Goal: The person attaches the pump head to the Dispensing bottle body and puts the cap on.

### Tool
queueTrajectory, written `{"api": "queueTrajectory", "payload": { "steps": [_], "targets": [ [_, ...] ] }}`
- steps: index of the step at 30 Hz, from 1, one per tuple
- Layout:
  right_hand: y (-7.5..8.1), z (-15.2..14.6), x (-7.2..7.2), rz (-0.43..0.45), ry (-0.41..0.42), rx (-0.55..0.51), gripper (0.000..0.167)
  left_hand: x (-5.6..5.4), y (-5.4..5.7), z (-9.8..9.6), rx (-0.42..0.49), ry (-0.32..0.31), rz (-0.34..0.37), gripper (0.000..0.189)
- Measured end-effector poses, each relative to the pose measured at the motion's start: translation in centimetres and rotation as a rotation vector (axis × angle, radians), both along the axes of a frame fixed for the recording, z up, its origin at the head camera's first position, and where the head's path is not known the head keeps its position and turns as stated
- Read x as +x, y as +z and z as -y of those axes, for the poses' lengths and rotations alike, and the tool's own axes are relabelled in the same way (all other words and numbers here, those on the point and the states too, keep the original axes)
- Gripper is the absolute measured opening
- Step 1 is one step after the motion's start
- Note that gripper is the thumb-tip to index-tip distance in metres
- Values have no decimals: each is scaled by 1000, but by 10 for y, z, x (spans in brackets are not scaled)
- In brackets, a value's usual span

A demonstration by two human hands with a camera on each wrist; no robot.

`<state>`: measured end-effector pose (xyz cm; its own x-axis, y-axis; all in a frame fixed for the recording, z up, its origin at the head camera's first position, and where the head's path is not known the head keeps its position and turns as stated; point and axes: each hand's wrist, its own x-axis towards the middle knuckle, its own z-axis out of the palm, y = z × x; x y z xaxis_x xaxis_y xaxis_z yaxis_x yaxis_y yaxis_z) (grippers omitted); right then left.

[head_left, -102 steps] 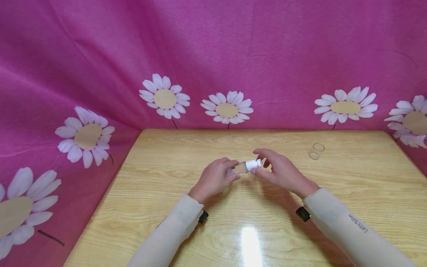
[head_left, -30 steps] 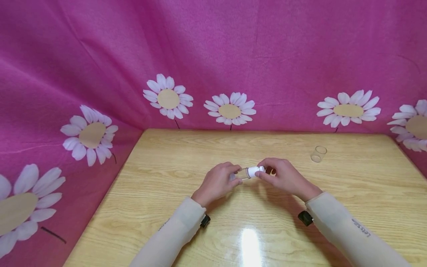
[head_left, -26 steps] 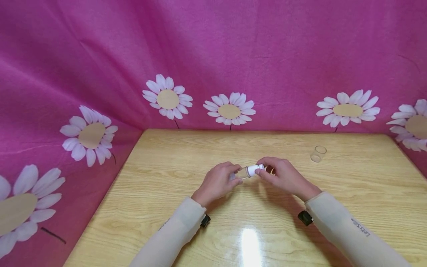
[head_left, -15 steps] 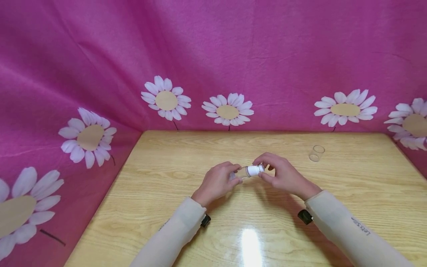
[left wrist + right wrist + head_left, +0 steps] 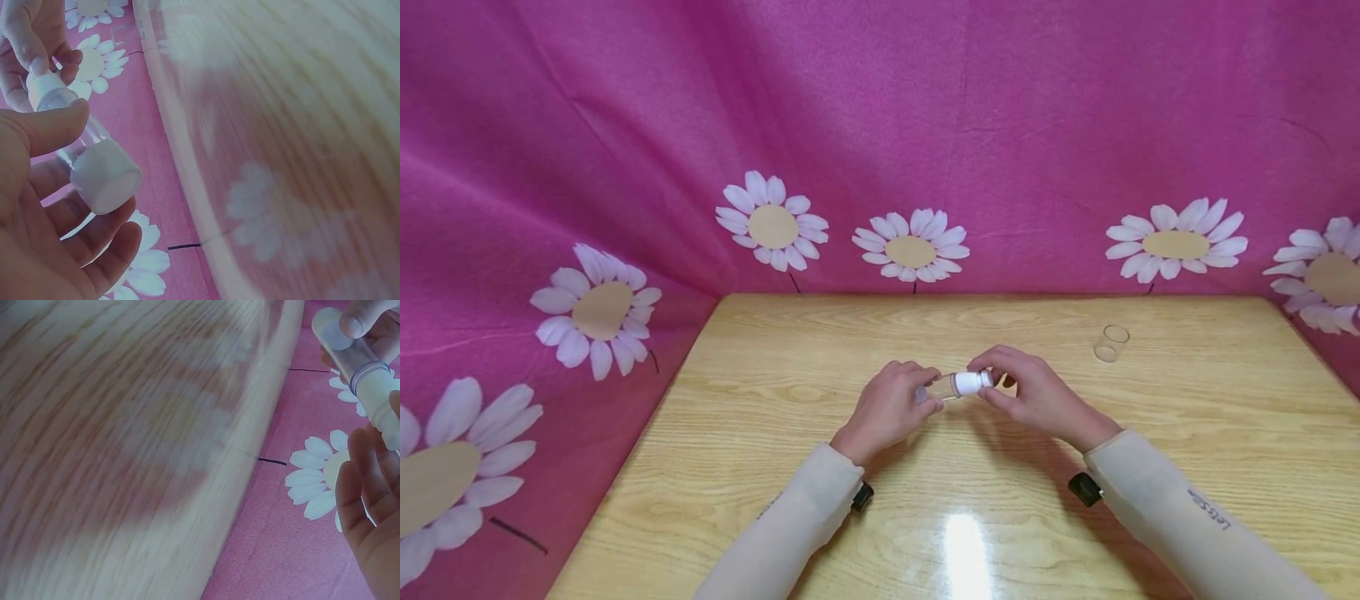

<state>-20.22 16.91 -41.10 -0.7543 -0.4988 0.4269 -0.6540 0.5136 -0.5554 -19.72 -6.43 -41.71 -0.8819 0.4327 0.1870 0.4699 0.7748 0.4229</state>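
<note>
A small bottle (image 5: 945, 386) with a clear body and a white upper part is held level above the table between both hands. My left hand (image 5: 887, 408) grips the clear body near its base, thumb on the near side and index finger across the far side. A thick white base (image 5: 106, 178) shows under the fingers in the left wrist view. My right hand (image 5: 1033, 396) pinches the narrower white end piece (image 5: 984, 378) with thumb and fingertips. In the right wrist view the white part (image 5: 375, 394) meets the clear body at a ring.
A clear cylindrical cap (image 5: 1111, 343) stands on the wooden table (image 5: 820, 333) at the back right. Pink cloth (image 5: 1037, 150) printed with daisies hangs behind the table and along its left side. A bright light reflection lies near the front.
My right fingers have shifted on the bottle's white end, from a closer wrap to a looser pinch that shows more of it. My left hand and the cap stay in place.
</note>
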Motion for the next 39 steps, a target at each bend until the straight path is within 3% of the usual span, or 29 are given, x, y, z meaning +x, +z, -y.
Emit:
{"api": "queueTrajectory", "payload": {
  "steps": [8, 14, 18, 22, 30, 39],
  "targets": [
    [4, 1, 1, 76, -86, 107, 11, 0, -2, 1, -3, -6, 9, 38],
    [7, 1, 0, 179, -78, 140, 27, 2, -1, 5, -10, -1, 29, 40],
    [7, 1, 1, 171, -50, 115, 49, 1, 0, 6, 11, 2, 27, 40],
    [6, 1, 1, 149, -32, 80, 54, 0, 0, 6, 29, 0, 28, 39],
    [4, 4, 2, 55, -4, 43, 37, 1, 1, 5, 43, -5, 25, 40],
    [2, 5, 2, 60, -30, 59, 30, 2, 1, 5, 41, -16, 25, 40]
  ]
}}
